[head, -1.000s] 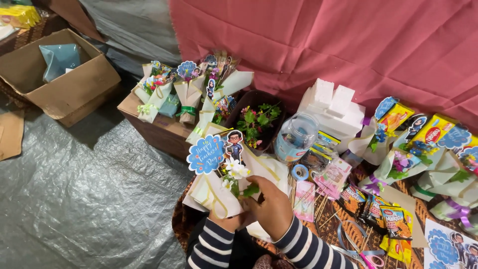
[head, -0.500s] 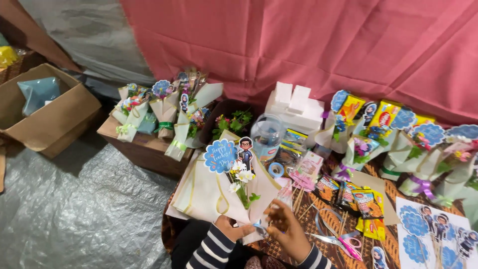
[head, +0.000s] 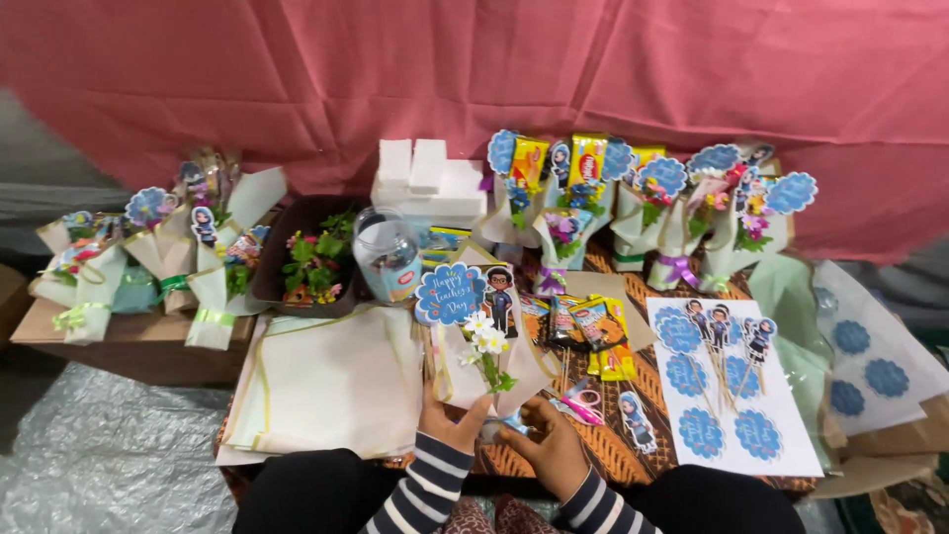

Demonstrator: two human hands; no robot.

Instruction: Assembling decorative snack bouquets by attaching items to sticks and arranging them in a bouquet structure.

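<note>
Since half a second ago our view has swung right and squared up to the table, and the bouquet [head: 484, 346] now stands upright in front of us rather than tilted to the left. Our left hand [head: 450, 423] is closed around the bottom of its cream wrap, fingers curled on the paper, with the white flowers [head: 482, 338] and the blue scalloped tag [head: 449, 294] rising above it. Our right hand [head: 549, 447] sits just beside it, fingers bent and partly closed at the base of the wrap; we cannot tell whether it pinches the paper or something small and blue under it. Both sleeves are striped.

To the left of the bouquet a stack of cream sheets [head: 331, 381] lies flat on the table [head: 652, 371]. Just right of our right hand lie pink scissors [head: 585, 403], and beyond them snack packets [head: 593, 331]. Farther right a white sheet [head: 732, 391] carries blue round tags and small figure picks. A clear jar [head: 388, 255] stands behind the bouquet, next to a dark tray of flowers [head: 311, 259]. Finished bouquets [head: 652, 198] line the back against the red cloth [head: 474, 69].
</note>
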